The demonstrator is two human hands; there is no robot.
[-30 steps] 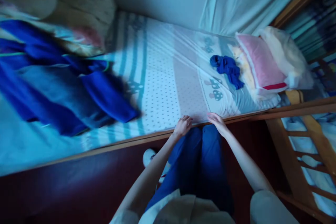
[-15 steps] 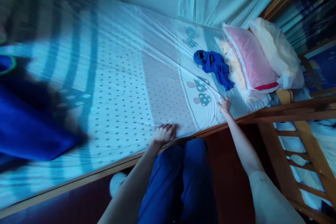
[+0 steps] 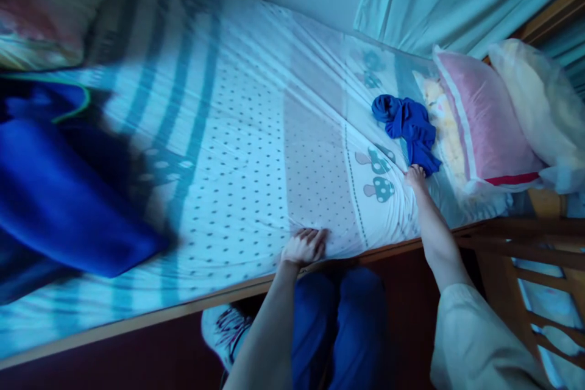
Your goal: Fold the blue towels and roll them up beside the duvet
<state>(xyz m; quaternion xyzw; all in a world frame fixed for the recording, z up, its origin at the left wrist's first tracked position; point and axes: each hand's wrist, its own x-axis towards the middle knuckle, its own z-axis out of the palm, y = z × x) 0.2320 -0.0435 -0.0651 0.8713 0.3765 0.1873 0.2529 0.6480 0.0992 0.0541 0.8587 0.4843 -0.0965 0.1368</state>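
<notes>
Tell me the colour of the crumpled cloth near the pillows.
The crumpled cloth is dark blue; head view shows it best.

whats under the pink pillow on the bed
A pale yellow pillow sticks out from under the pink pillow, lying on the bed sheet. How far it runs beneath is covered.

Under the fingers of the left hand [image 3: 305, 247] the bed sheet [image 3: 256, 152] was thin, matt printed cloth, smooth but drawn into fine creases at the fingertips. Just beside the fingertips of the right hand [image 3: 415, 177] lay a blue garment [image 3: 406, 125] of soft, matt, crumpled cloth. Beyond those fingers the pink pillow [image 3: 484, 128] showed a faint satin sheen. Just below the left fingers ran the bed rail [image 3: 183, 311] of smooth, varnished wood.
</notes>
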